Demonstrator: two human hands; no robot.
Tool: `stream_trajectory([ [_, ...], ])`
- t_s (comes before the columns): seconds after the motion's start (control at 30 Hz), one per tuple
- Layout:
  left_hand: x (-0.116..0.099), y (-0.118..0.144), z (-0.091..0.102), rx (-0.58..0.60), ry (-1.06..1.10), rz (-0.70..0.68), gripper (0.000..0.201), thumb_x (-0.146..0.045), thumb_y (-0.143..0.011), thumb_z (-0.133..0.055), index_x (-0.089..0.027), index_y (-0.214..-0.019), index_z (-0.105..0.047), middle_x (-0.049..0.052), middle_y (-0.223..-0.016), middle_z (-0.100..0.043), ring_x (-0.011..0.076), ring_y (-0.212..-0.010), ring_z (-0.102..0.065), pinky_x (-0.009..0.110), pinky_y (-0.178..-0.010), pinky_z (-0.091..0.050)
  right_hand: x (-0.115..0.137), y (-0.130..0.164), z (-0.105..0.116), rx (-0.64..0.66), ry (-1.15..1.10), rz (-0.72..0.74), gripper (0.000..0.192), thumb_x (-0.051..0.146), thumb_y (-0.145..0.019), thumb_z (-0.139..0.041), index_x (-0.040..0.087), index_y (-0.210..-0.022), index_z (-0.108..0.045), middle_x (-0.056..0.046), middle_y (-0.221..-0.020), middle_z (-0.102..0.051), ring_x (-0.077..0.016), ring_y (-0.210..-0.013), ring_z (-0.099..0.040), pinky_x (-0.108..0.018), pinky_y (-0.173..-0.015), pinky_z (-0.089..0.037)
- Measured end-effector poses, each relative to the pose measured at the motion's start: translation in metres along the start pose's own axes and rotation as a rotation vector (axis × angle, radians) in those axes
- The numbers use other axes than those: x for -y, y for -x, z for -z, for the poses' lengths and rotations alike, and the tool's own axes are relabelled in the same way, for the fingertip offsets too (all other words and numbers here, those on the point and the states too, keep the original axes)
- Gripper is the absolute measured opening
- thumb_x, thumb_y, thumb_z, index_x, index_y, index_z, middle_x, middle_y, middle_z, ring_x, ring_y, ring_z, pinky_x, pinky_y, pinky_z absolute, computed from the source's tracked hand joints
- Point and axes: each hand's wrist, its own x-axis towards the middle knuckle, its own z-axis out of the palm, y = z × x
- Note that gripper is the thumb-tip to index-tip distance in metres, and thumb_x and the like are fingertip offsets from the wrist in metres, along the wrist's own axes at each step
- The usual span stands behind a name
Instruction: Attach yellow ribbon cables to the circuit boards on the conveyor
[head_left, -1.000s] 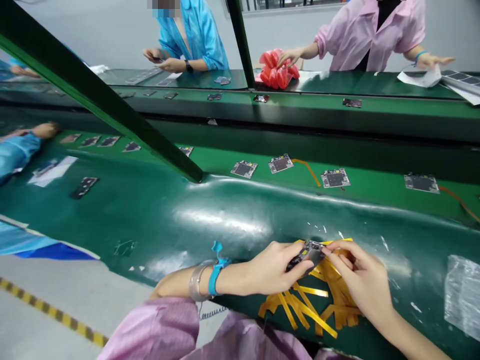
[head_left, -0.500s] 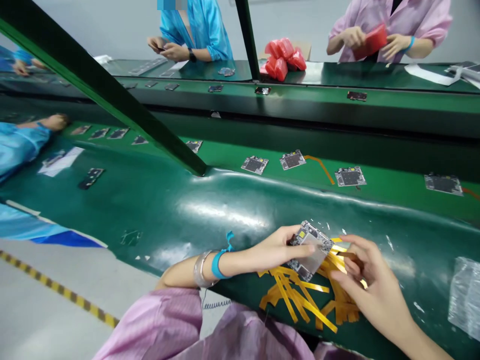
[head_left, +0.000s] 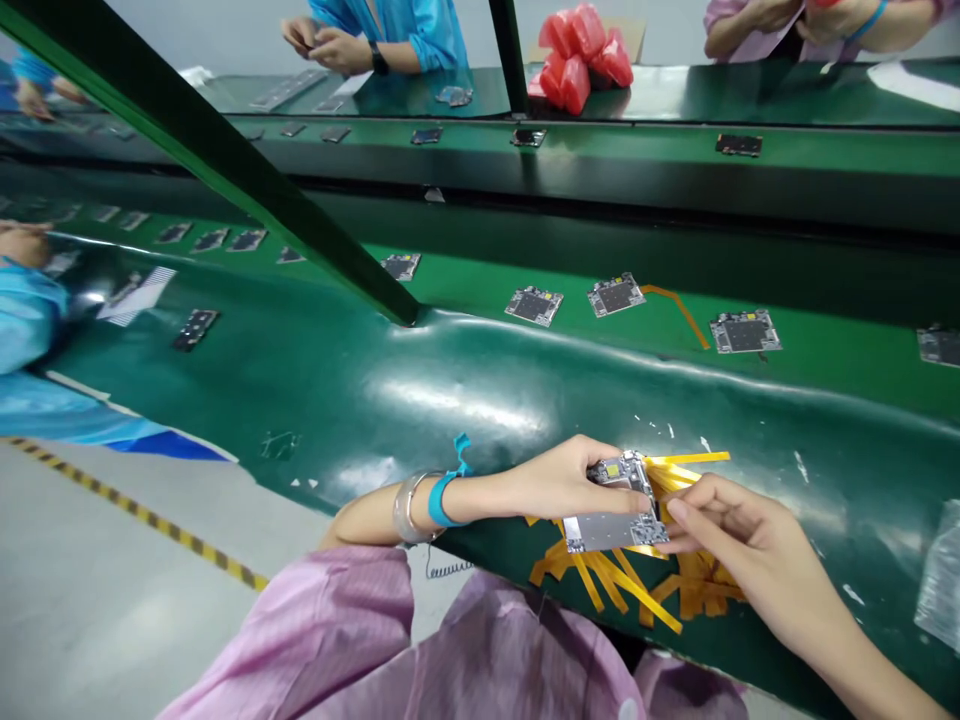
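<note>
My left hand point(head_left: 577, 487) is closed on a circuit board point(head_left: 611, 532), thumb across its top and fingers behind it. The board is grey and silver with a yellow square near its upper edge. At the board's right edge is my right hand point(head_left: 731, 525), thumb and fingers pinched together. What lies between those fingertips is hidden. Beneath and behind the board, a pile of yellow-orange flex strips point(head_left: 705, 585) spreads over the green bench mat point(head_left: 420, 400).
Several circuit boards lie along the green strip beyond the bench, one point(head_left: 616, 294) with an orange strip attached. A slanted green post point(head_left: 300, 230) crosses at left. Clear plastic bags point(head_left: 941, 580) lie at right. Red bundles point(head_left: 574, 60) and co-workers are across the line.
The board has turned to lie more level. My right hand, which had a brownish strip at its fingers, has come against the board's right edge. The view has tilted down and shifted left.
</note>
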Motion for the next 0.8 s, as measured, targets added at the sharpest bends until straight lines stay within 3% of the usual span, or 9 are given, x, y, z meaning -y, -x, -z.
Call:
stream_trajectory([
  [0.2,-0.008,0.009,0.001,0.022,-0.069,-0.005,0.025,-0.037,-0.085,-0.071,-0.014,-0.082,-0.063,-0.004,-0.07,-0.05,0.0078,-0.062,-0.042,0.021,-0.055,-0.034,0.007,0.001,-0.001,0.044,-0.019,-0.012,0.029,0.046,-0.083,-0.076,0.02,-0.073,-0.069,-0.003,-0.07,-0.075,-0.0178,-0.064,-0.076,-0.025,-0.063,-0.064],
  [0.43,-0.01,0.012,0.001,0.03,-0.144,0.005,0.024,-0.036,-0.086,-0.069,-0.013,-0.082,-0.063,-0.003,-0.072,-0.054,0.0085,-0.062,-0.045,0.021,-0.054,-0.036,0.01,-0.002,-0.004,0.129,-0.073,-0.055,0.025,0.043,-0.082,-0.077,0.022,-0.07,-0.069,-0.002,-0.071,-0.074,-0.0169,-0.065,-0.074,-0.028,-0.067,-0.066],
  [0.8,-0.011,0.014,0.002,0.047,-0.068,0.011,0.033,-0.043,-0.08,-0.077,-0.013,-0.083,-0.065,-0.002,-0.075,-0.056,0.0092,-0.066,-0.046,0.021,-0.058,-0.04,0.017,0.0,-0.005,0.148,0.007,-0.13,0.031,0.048,-0.083,-0.075,0.02,-0.073,-0.067,-0.002,-0.073,-0.073,-0.0163,-0.07,-0.074,-0.026,-0.07,-0.064],
])
